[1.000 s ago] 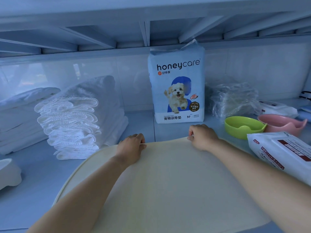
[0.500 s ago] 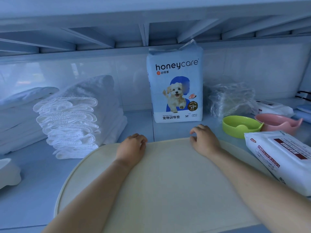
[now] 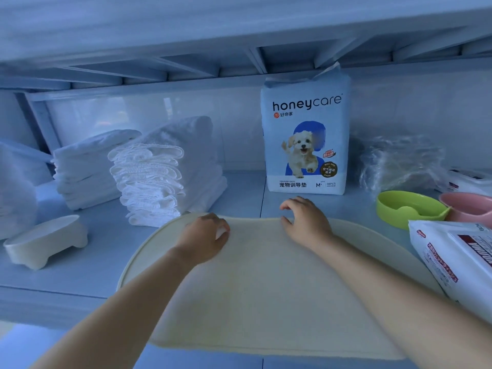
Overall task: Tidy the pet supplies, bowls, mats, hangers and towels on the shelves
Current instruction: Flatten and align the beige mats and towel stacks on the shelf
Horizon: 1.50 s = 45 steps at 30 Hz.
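A large cream mat (image 3: 266,288) lies flat on the shelf in front of me, and a rimmed lower layer shows at its left and right sides. My left hand (image 3: 205,238) rests on the mat's far edge with the fingers loosely curled down. My right hand (image 3: 306,222) hovers at the same edge farther right; its fingers are spread and relaxed and the thumb touches the mat. Neither hand holds anything. To the left stands a stack of folded white towels (image 3: 151,182), with a second stack (image 3: 85,169) behind it.
A white footed bowl (image 3: 45,241) sits at the left. A honeycare pad pack (image 3: 306,139) stands upright just behind the mat. At the right are a green bowl (image 3: 410,209), a pink bowl (image 3: 468,211), a wipes pack (image 3: 458,262) and crinkled clear plastic (image 3: 399,161). The upper shelf hangs low.
Both hands pinched the mat's far edge a second ago and have let it go. The mat now lies flat, and the view has shifted left.
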{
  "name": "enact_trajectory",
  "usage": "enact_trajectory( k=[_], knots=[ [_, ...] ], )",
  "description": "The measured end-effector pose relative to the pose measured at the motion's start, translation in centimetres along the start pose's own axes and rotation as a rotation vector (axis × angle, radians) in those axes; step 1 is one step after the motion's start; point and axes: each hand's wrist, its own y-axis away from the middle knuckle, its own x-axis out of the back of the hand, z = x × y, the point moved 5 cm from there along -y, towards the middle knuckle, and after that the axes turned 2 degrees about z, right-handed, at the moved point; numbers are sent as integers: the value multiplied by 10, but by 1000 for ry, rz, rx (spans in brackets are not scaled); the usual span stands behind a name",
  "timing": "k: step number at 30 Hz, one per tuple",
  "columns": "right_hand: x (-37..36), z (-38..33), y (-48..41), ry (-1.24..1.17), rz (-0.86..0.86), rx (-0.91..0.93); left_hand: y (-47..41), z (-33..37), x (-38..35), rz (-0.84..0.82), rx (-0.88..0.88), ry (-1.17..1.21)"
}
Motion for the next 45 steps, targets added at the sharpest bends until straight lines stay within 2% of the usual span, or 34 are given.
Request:
enact_trajectory(
  k=[4,10,16,21,24,27,38,45],
  knots=[
    [-18,-42,0,-84,-133,155,20,-15,23,66,74,-52],
    [-30,-91,-8,-169,-136,198,36,-56,51,136,215,-140],
    [-50,-139,-25,-203,-106,214,37,-99,64,173,267,-148],
    [-76,-174,-49,-198,-80,175,25,-143,67,178,245,-211],
    [-89,-184,-59,-177,-61,146,13,-159,63,154,136,-241],
    [-95,-185,-68,-180,-20,105,2,-166,54,164,49,-160],
    [-103,-169,-86,-138,28,-52,-32,-166,35,219,8,-103],
    [-105,-165,-83,-99,22,-32,-37,-170,31,233,-32,-71]
  ],
)
